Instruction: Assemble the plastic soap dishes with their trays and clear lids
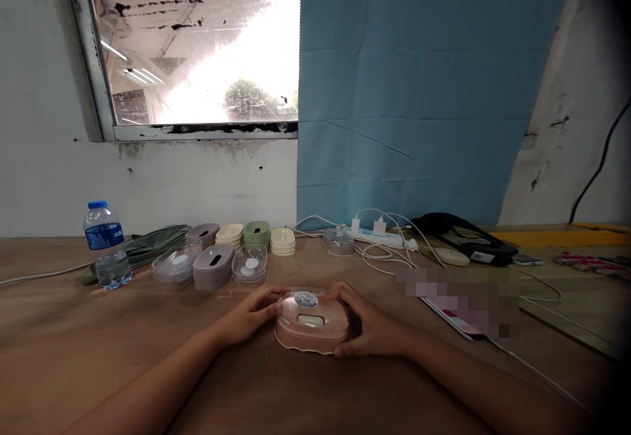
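While its two sides are gripped by the left hand (256, 313) and the right hand (372, 326), the pink box (311, 335) is seen in the near middle of the counter (64, 336). Farther to the left, grey boxes (211, 273) and clear lids (171, 269) are placed; toward the far right, a white power strip (387, 240) is seen.

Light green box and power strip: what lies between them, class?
In the head view, a stack of cream containers, then a grey box, with white cable between those two.
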Tool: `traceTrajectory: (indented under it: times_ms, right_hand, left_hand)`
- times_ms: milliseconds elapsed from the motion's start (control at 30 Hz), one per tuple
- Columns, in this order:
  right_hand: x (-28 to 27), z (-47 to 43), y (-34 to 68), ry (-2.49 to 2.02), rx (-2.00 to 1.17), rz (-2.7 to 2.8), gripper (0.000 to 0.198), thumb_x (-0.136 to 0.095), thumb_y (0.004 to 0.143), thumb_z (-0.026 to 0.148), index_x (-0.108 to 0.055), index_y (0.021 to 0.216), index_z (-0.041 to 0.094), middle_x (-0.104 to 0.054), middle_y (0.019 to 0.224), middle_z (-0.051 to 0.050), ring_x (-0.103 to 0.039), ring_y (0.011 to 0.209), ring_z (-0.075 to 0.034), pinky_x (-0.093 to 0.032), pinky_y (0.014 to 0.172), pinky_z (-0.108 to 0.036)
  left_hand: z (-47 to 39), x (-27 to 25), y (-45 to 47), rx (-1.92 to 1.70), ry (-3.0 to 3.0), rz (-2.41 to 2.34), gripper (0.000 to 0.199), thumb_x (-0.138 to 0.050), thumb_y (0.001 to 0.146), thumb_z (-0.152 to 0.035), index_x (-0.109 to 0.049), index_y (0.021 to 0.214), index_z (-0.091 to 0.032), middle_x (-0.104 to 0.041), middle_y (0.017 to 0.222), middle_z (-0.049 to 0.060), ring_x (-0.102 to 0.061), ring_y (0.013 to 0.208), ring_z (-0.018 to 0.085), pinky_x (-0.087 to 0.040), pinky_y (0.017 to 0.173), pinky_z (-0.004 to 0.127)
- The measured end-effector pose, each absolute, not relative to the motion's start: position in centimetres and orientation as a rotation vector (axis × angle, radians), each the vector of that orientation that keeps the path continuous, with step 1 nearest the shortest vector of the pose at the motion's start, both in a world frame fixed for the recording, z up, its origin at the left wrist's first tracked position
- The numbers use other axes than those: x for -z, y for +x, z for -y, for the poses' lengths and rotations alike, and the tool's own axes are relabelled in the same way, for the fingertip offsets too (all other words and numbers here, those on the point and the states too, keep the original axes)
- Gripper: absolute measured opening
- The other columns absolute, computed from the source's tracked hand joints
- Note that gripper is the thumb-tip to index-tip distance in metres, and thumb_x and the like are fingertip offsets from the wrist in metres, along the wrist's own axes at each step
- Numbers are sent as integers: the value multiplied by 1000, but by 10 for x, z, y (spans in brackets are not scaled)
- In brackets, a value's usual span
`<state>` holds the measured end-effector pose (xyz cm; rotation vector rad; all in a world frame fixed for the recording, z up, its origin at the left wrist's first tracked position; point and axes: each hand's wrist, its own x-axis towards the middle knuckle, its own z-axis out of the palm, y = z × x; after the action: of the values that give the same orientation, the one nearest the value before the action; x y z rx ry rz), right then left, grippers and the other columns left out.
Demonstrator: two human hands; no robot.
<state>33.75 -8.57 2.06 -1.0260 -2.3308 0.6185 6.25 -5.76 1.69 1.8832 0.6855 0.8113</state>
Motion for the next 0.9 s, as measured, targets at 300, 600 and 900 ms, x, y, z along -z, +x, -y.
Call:
traceTrajectory:
  times_ms: [300, 600, 900]
  right_hand:
    - [-14, 79, 343, -976, -722, 2246, 68, -78, 49, 44, -42, 102, 21, -51, 109, -5, -50, 101, -25, -41, 86, -36]
    - [7, 31, 353, -1080, -536, 1792, 65, -68, 52, 61, -40, 95, 22, -56, 102, -5, -57, 87, -22, -47, 72, -32]
    - [-38, -94, 376, -1532, -32, 1277, 42, -58, 82, 37, -46, 116, 15, -51, 113, -9, -53, 98, -23, -45, 81, -41]
  left_hand:
    - [57, -17, 56, -870, 2031, -749, 33, -47, 85, -32, -54, 116, -24, -56, 113, 6, -51, 105, 19, -38, 94, 34]
    - [42, -16, 46, -1450, 1738, -912, 21, -54, 75, -27, -54, 95, -18, -47, 75, -2, -47, 64, 10, -42, 64, 23]
    - [34, -9, 44, -1636, 1483, -940, 14, -55, 70, -21, -54, 84, -18, -47, 72, -4, -40, 56, 6, -36, 53, 17]
